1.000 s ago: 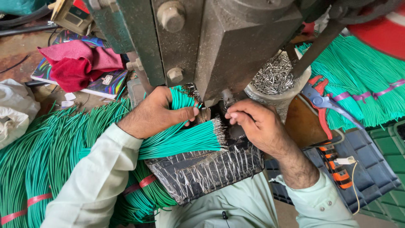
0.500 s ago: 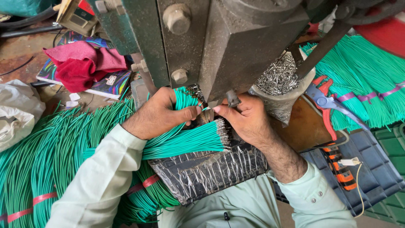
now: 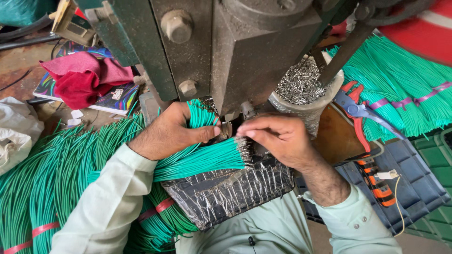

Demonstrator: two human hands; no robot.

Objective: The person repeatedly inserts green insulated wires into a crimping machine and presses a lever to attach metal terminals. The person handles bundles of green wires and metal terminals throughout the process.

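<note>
A dark green press machine (image 3: 245, 51) fills the top middle. Under its head my left hand (image 3: 172, 131) grips a bundle of green wires (image 3: 200, 160), thumb pressed toward the die. That bundle's metal-tipped ends (image 3: 244, 150) lie on a foil-wrapped block (image 3: 226, 188). My right hand (image 3: 278, 138) sits just right of the die, fingertips pinched on a small piece at the wire ends; what it pinches is too small to tell. The two hands nearly touch beneath the press.
A cup of small metal terminals (image 3: 301, 87) stands right of the press. Red-handled cutters (image 3: 360, 110) and an orange-handled tool (image 3: 376, 183) lie on a dark plastic crate (image 3: 414, 169). More green wire bundles (image 3: 56, 174) lie left and also far right (image 3: 405, 84). Red cloth (image 3: 80, 77) sits upper left.
My right hand has slid left toward the die, closing the gap to my left hand's thumb. The view has tilted slightly down. My left hand keeps its hold on the wires.
</note>
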